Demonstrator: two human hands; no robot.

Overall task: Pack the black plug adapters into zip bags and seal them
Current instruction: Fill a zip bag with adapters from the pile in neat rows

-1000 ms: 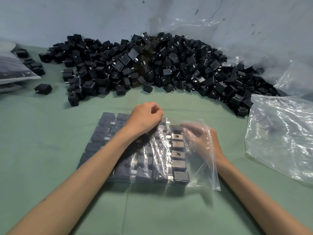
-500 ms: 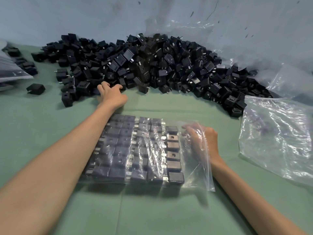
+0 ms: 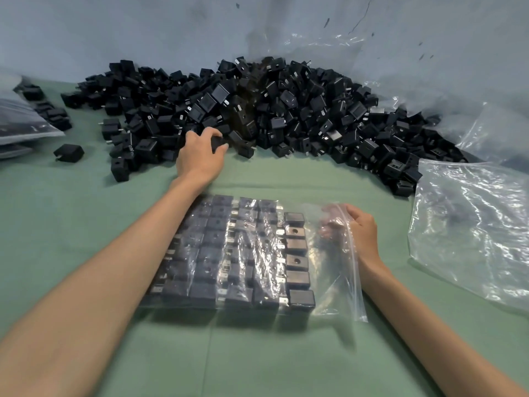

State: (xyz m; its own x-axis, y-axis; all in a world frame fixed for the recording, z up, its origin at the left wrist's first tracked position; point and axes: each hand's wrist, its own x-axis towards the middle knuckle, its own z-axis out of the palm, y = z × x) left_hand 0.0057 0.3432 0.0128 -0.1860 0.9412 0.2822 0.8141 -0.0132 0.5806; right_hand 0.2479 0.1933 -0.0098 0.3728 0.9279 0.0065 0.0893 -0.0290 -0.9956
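Step in hand: by my reading, fetching one more piece from the heap for the nearly full bag
Left hand: the left hand is curled round a small black plug adapter at the near edge of the heap of loose black plug adapters
Right hand: the right hand pinches the open mouth of the clear plastic zip bag, its fingers showing through the film
Bag: lies flat on the green cloth-covered surface between the forearms, filled with tidy rows; its last column sits nearest the mouth, and the zip is not yet sealed
Doing it well: lift the piece clear so its neighbours don't tumble, turn its prongs to match the rows, and slide it in while the mouth is held wide and low; leave the zip strip free of prongs
Left arm pose: stretched forward, crossing the bag's far left corner, palm down
Right arm pose: bent in close, wrist low beside the bag
Nearby: crumpled clear plastic bags to the right, filled bags at the far left
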